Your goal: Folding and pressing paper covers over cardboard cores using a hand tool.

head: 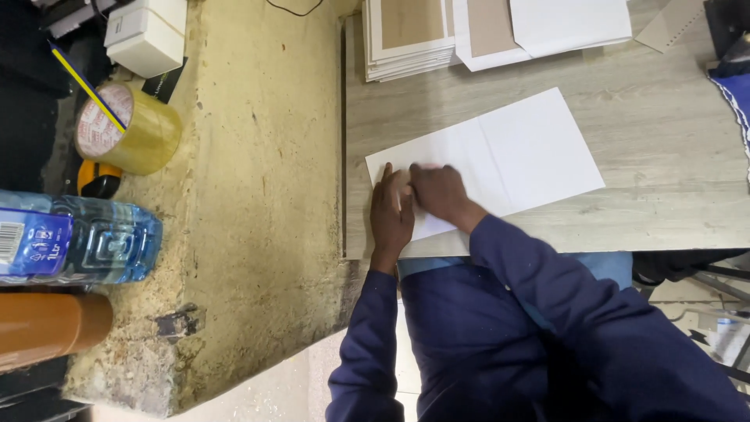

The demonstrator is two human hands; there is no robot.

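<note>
Both hands pressed flat on a white sheet of paper (500,160) at the near edge of a grey wooden table (664,117): left hand (391,215) with fingers stretched out, grasping nothing, right hand (439,191) blurred, fingers bent over the sheet's corner, grip impossible to tell. Beyond the fingertips, a stack of cards (408,37). Left of the left fingers, a rough yellowish slab (258,195) with a tape roll (129,127) and water bottle (78,238).
</note>
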